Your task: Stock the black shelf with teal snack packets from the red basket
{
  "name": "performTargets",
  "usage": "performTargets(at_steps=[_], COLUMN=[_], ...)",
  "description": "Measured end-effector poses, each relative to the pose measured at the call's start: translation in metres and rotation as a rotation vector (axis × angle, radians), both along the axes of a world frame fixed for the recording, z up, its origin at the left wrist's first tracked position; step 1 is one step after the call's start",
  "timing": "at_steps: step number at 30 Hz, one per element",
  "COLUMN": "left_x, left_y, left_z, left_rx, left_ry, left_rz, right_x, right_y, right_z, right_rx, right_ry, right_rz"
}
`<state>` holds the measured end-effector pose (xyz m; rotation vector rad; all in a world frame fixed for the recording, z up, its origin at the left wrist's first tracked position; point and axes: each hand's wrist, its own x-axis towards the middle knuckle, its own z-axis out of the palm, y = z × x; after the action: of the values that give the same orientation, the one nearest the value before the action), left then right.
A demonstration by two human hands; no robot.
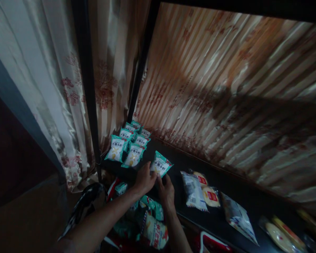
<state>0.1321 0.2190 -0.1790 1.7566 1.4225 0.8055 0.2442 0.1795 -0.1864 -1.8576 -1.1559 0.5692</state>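
Both my hands hold one white-and-teal snack bag (161,164) by its lower part, upright above the front of a black shelf (173,154). My left hand (145,179) grips its left side, fingers closed. On the lower right side, my right hand (165,191) pinches it. Just left of the held bag, several matching snack bags stand in two rows; the front ones are a left bag (116,149) and a right bag (133,155). Under my forearms, more teal bags (151,205) and a cream-coloured packet (155,230) lie in a red-edged container, partly hidden.
To the right on the shelf lie a silvery packet (193,191), round packaged breads (211,196), another shiny packet (238,214) and a blurred yellow-edged package (287,233). Dark posts (88,80) stand at the left corner. Pleated curtains (200,88) hang behind the shelf.
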Motion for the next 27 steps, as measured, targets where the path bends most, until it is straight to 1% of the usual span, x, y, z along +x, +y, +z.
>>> performTargets(at_steps=[5, 8, 10, 13, 18, 27], left_x=[0.009, 0.015, 0.019, 0.022, 0.027, 0.037], left_y=[0.009, 0.015, 0.019, 0.026, 0.039, 0.058], left_z=[-0.009, -0.014, -0.015, -0.014, -0.008, 0.0], left_rx=[0.128, 0.202, 0.222, 0.211, 0.117, 0.032], left_ry=[-0.004, 0.052, 0.105, 0.156, 0.17, 0.171], left_rz=[-0.021, -0.015, -0.003, 0.016, 0.011, 0.02], right_x=[0.009, 0.012, 0.013, 0.017, 0.023, 0.029], right_y=[0.019, 0.031, 0.039, 0.051, 0.07, 0.098], right_z=[-0.003, -0.002, -0.003, -0.006, -0.012, -0.006], right_rx=[-0.036, -0.062, -0.066, -0.074, -0.092, -0.147], right_ry=[-0.021, -0.046, -0.054, -0.061, -0.116, -0.134], right_rz=[-0.021, -0.041, -0.039, -0.032, -0.052, -0.044])
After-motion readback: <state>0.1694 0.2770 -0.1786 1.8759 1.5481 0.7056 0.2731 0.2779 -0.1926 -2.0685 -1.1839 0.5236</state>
